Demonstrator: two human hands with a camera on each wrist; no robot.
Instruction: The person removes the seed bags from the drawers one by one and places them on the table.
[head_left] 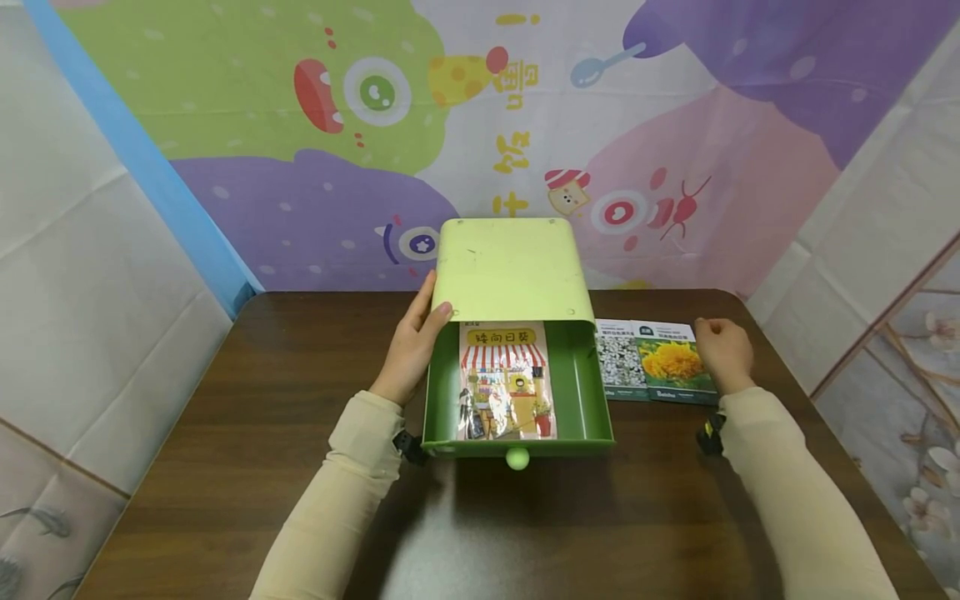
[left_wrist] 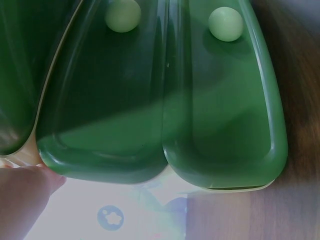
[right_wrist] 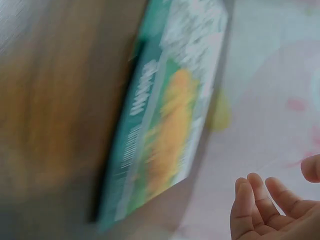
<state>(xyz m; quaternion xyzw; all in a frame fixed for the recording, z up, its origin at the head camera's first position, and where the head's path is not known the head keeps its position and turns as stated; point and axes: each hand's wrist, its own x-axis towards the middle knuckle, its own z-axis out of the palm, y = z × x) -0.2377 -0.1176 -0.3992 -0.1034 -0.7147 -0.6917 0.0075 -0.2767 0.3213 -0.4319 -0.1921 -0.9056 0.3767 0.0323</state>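
Note:
A small cabinet with a pale yellow-green shell (head_left: 510,267) stands on the table. Its top green drawer (head_left: 577,392) is pulled out, with a seed packet (head_left: 506,383) printed with a striped awning lying inside. My left hand (head_left: 412,342) rests against the cabinet's left side, thumb on the shell's front top corner. In the left wrist view, two closed drawer fronts (left_wrist: 110,100) with round knobs show below the open one. My right hand (head_left: 723,354) hovers at the right edge of a seed packet with a yellow flower (head_left: 675,362), fingers loosely bent and holding nothing.
Another seed packet, with white flowers (head_left: 622,362), lies beside the yellow one, to the cabinet's right. The brown wooden table (head_left: 277,417) meets a cartoon-printed cloth (head_left: 300,217) at its back edge. Pale panels (head_left: 97,250) stand at both sides.

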